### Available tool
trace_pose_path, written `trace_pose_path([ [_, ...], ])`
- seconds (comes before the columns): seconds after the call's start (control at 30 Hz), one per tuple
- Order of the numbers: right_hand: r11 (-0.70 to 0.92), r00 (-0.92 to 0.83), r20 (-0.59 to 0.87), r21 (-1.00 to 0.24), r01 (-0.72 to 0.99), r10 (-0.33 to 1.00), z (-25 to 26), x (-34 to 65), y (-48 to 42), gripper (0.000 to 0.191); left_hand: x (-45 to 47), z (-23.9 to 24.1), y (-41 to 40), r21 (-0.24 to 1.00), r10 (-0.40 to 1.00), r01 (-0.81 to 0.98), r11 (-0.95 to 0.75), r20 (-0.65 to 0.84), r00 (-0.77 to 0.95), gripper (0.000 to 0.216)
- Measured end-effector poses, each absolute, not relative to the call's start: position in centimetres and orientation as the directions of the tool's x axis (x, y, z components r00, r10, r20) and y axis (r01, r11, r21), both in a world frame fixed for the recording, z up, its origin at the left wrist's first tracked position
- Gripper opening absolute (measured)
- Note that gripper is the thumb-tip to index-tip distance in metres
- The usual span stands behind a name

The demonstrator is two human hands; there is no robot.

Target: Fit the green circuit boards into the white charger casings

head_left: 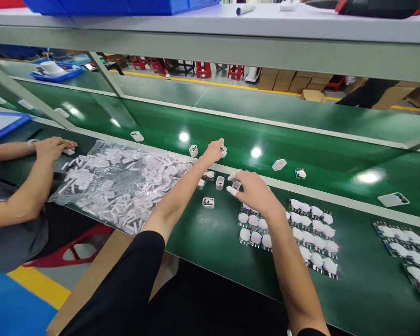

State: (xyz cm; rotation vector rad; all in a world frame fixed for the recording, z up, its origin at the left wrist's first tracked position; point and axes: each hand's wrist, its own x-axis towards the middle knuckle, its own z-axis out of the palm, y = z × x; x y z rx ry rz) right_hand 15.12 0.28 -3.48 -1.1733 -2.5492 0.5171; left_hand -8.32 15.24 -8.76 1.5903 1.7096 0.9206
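My left hand (215,151) reaches out over the green belt, its fingers closed on a small white plastic case (224,151). Closer in, my right hand (254,189) has white finger covers on its fingertips. Its thumb and forefinger close around another open-topped white case (236,185). Between the hands stands a white case (220,182) with something dark inside. A further case (208,203) with dark parts in it lies nearer to me. Small green circuit boards (210,175) with white pads sit below my left hand, partly hidden by the forearm.
Rows of white-padded circuit boards (311,233) lie at right, with more boards (406,242) beyond. A clear bag (122,163) of white plastic pieces is at left, beside a co-worker's hands (52,149). Several cases ride the green belt (329,149). A shelf edge (210,44) crosses above.
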Motion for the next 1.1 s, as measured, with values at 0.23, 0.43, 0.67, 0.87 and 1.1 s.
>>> trace_pose_path([
  [0.23,0.679,-0.704,0.08,-0.362,0.639,0.705,-4.9,10.8,-1.1,0.011,-10.6,-7.3,13.1,0.82,0.953,0.573,-0.011,0.182,-0.243,0.042],
  [0.43,0.737,-0.774,0.043,-0.34,0.584,0.632,-6.5,7.6,-3.1,0.02,-10.9,-5.3,7.5,0.92,0.86,0.237,-0.312,0.38,-0.34,0.021],
  [0.67,0.669,-0.677,0.131,-0.373,0.643,0.724,-4.5,10.5,-1.6,0.012,-11.8,-8.3,0.4,0.889,0.907,0.354,-0.292,0.375,-0.193,0.009],
  [0.87,0.569,-0.567,0.117,-0.35,0.744,0.815,-6.0,10.8,1.4,0.015,-13.9,-12.1,-1.5,0.781,0.94,0.582,-0.225,0.332,-0.083,0.027],
  [1.1,0.548,-0.597,0.086,-0.517,0.658,0.798,-8.4,8.6,2.4,0.02,-13.7,-12.3,-2.4,0.758,0.94,0.56,-0.333,0.313,0.136,0.035],
])
